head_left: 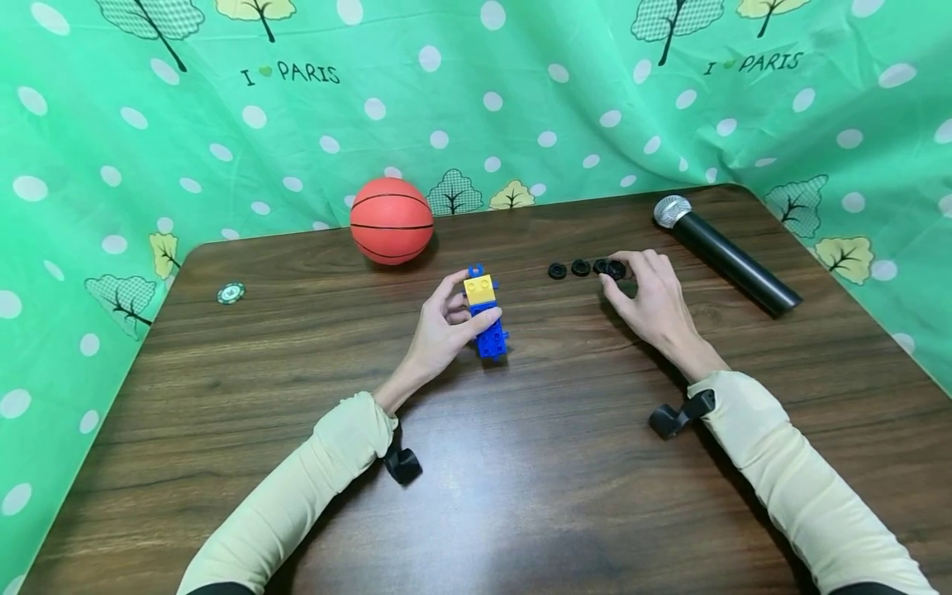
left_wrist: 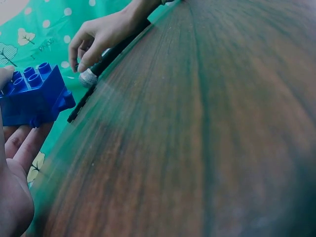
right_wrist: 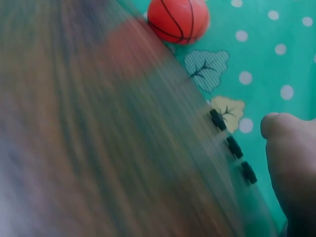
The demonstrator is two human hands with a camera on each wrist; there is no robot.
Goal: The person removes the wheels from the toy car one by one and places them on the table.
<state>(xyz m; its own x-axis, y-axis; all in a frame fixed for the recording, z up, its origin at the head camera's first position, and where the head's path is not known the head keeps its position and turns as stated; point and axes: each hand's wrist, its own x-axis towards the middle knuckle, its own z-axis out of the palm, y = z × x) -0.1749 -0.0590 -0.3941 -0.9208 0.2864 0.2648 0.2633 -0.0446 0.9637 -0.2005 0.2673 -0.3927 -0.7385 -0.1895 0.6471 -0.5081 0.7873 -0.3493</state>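
Observation:
My left hand (head_left: 437,332) grips a toy brick assembly (head_left: 480,289) between thumb and fingers, held above the table. It is a yellow brick on a long blue base with small side pegs and a blue loop at the far end. The blue base (left_wrist: 34,101) shows its round studs in the left wrist view. To the right, my right hand (head_left: 656,302) pinches a small black toy wheel (head_left: 616,269) at its fingertips. Three more black wheels (head_left: 580,268) lie in a row just left of it. In the right wrist view my thumb (right_wrist: 289,153) hides the pinched wheel.
An orange-red toy basketball (head_left: 391,221) sits at the table's back edge. A black microphone (head_left: 729,252) lies at the right, beyond my right hand. A green-and-white poker chip (head_left: 230,293) lies far left. Behind the wooden table (head_left: 223,413) hangs a green dotted curtain (head_left: 491,99).

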